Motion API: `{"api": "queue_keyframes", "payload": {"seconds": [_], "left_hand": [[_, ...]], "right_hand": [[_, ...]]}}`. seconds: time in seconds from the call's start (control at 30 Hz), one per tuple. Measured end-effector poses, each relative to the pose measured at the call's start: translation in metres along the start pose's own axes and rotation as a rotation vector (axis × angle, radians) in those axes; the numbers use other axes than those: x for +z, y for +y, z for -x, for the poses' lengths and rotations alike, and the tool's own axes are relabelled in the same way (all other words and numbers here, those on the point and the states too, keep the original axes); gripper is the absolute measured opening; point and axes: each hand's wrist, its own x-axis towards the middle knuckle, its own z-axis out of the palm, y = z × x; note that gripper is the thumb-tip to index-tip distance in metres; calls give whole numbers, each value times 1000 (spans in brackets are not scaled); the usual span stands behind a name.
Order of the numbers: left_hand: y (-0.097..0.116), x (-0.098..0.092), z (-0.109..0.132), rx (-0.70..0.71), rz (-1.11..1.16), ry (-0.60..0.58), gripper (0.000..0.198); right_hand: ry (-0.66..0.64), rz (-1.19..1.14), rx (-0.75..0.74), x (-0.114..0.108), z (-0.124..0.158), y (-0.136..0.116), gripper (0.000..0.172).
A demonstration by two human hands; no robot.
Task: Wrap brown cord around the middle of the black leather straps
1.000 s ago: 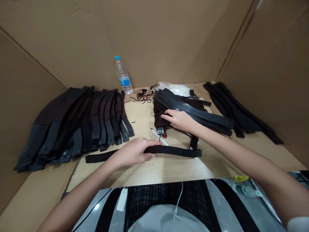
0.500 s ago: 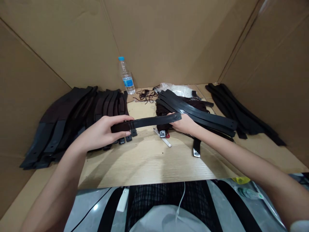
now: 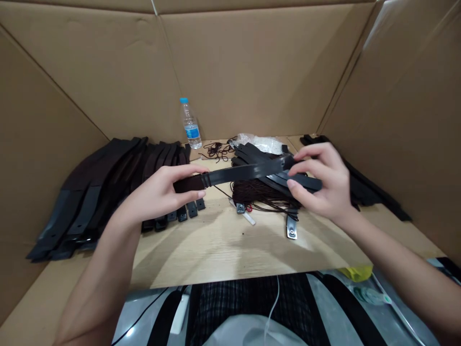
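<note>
Held a long flat black strap (image 3: 237,174) level in the air above the pale wooden tabletop (image 3: 223,250). Gripped its brown end with the left hand (image 3: 162,194), fingers and thumb closed around it. Pinched the other end with the right hand (image 3: 320,185), fingers partly curled. Hung over a bundle of dark brown cord (image 3: 259,192), near a row of dark straps (image 3: 108,182).

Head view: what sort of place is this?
Probably a small assembly or packing station: a wooden bench walled in by cardboard, rows of dark straps, a cord bundle, the left hand and right hand holding one strap.
</note>
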Motion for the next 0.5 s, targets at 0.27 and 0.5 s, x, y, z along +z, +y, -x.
{"api": "queue_keyframes", "payload": {"seconds": [0.27,0.5], "left_hand": [[15,-4,-11,157,82,37,37],[28,-13,-16,290,7,141,33]], "right_hand": [[-481,430,-240,-5,-64,-47,27],[-636,573,-134,-19,-94,-60,29]]}}
